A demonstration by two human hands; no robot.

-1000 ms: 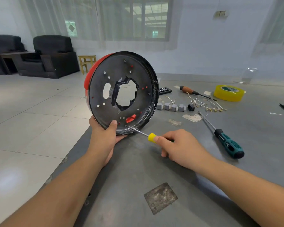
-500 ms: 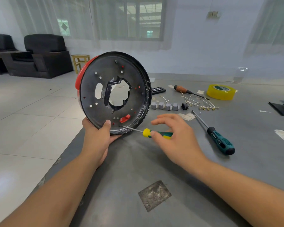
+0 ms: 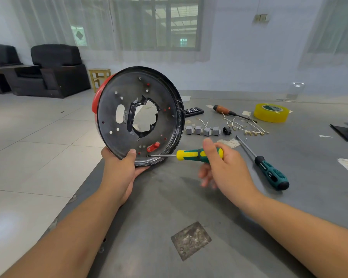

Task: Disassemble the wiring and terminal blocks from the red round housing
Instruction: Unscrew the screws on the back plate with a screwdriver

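At the table's near-left edge, our left hand [image 3: 120, 173] grips the upright red round housing [image 3: 140, 115]; our right hand [image 3: 227, 167] pinches the small screwdriver [image 3: 197, 154], tip at a rim screw — a slip could gouge the thumb, we judge.

a grey, scuffed table top [image 3: 239, 207] carries a worn square patch [image 3: 190, 240] near its front. further back lie a long green-handled screwdriver [image 3: 267, 169], a row of four small grey terminal blocks [image 3: 203, 130], a tangle of pale wires [image 3: 243, 125], a brown-handled screwdriver [image 3: 227, 111], a roll of yellow tape [image 3: 272, 112] and a flat black object [image 3: 193, 111], perhaps a remote.
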